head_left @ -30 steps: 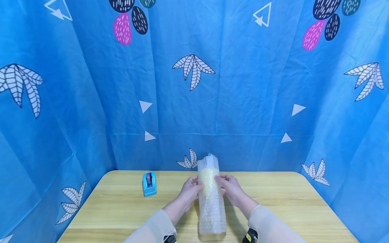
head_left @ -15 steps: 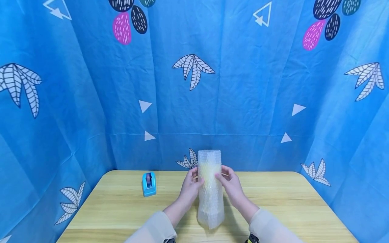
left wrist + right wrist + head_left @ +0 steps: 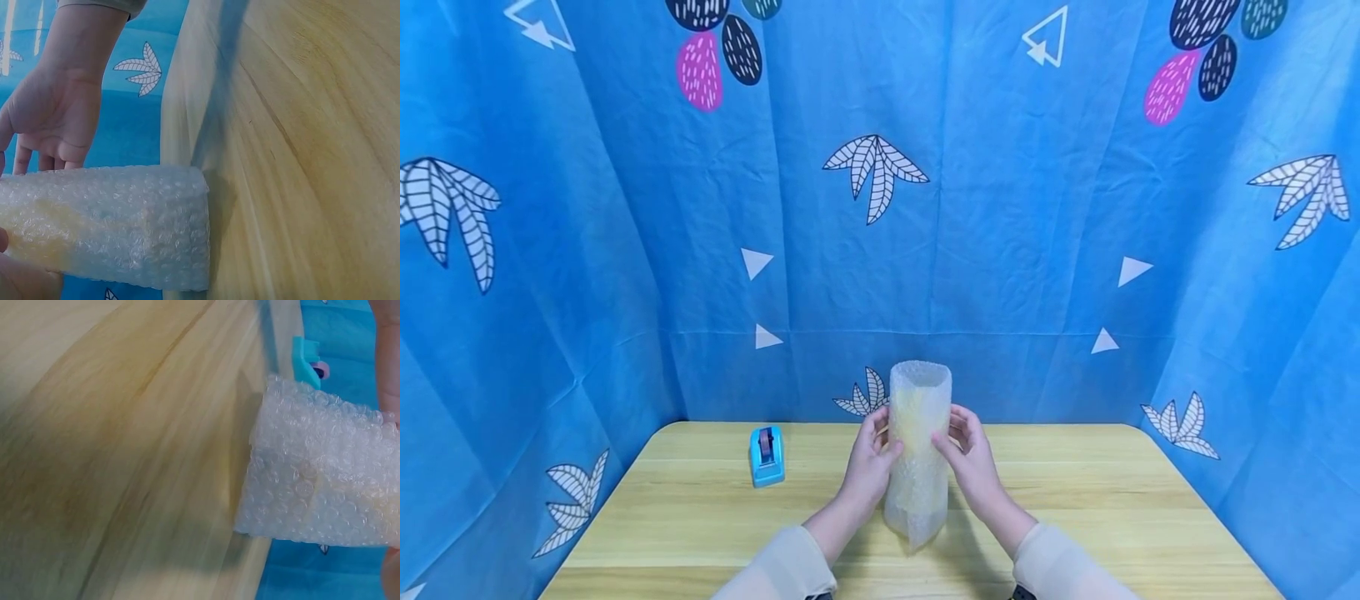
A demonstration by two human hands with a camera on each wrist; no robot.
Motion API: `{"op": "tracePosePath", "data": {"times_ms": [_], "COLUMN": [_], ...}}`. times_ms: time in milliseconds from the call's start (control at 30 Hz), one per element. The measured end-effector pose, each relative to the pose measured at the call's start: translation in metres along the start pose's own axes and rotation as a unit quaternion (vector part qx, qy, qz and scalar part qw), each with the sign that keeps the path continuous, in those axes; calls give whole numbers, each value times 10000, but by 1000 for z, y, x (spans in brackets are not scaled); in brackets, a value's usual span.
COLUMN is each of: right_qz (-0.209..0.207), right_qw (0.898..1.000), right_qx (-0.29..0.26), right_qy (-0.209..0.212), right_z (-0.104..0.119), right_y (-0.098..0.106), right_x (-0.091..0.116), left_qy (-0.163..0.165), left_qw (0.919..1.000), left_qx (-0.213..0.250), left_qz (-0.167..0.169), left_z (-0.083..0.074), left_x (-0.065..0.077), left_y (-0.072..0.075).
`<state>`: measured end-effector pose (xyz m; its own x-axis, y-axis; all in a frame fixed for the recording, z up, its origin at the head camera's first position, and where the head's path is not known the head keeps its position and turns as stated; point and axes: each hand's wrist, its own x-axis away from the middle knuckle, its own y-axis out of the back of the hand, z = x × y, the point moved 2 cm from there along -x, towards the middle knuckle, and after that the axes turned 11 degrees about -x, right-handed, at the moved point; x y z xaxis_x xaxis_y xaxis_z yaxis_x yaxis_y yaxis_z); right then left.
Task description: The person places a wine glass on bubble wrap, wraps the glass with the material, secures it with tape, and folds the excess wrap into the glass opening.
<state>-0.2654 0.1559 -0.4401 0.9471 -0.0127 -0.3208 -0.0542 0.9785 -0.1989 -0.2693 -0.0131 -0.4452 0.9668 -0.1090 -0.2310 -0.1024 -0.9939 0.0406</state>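
Observation:
A tube of bubble wrap (image 3: pixel 917 467) stands nearly upright between both hands in the head view, around something yellowish that shows blurred through it. Its top end is an open ring, and a loose corner hangs at the bottom. My left hand (image 3: pixel 867 467) grips its left side, thumb in front and fingers behind. The right hand (image 3: pixel 976 468) grips the opposite side the same way. In the left wrist view the bubble wrap (image 3: pixel 131 225) ends close to the tabletop. The right wrist view shows the same lower end of the bubble wrap (image 3: pixel 319 469).
A blue tape dispenser (image 3: pixel 767 457) with a roll of tape stands on the wooden table (image 3: pixel 692 517), left of the hands. A blue patterned curtain (image 3: pixel 865 275) hangs behind the table and on both sides.
Both hands have tipped the bubble wrap tube more upright. Its top has risen and now shows the opening, and its lower end has moved away from me. The tape dispenser has stayed put.

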Motion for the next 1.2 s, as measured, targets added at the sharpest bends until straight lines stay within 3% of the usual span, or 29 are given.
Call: {"op": "tracePosePath", "data": {"times_ms": [433,600,700,1000,1200], "right_qz": [296,352,340,286,354], "right_qw": [9988,9978,9974,9981,9948], "right_qx": [-155,-174,-102,84,283], "right_qy": [353,543,625,532,916], "right_z": [-6,-5,-5,-7,-3], "right_y": [3,2,1,-3,-3], "right_x": [6,6,6,6,5], "left_qy": [-266,-656,-721,-459,-463], "left_qw": [9985,9969,9965,9967,9968], "left_qx": [406,130,-171,-670,-649], "left_qz": [236,415,380,88,55], "left_z": [7,3,1,-8,-13], "left_x": [2,4,3,0,-5], "left_y": [1,2,0,-3,-4]}}
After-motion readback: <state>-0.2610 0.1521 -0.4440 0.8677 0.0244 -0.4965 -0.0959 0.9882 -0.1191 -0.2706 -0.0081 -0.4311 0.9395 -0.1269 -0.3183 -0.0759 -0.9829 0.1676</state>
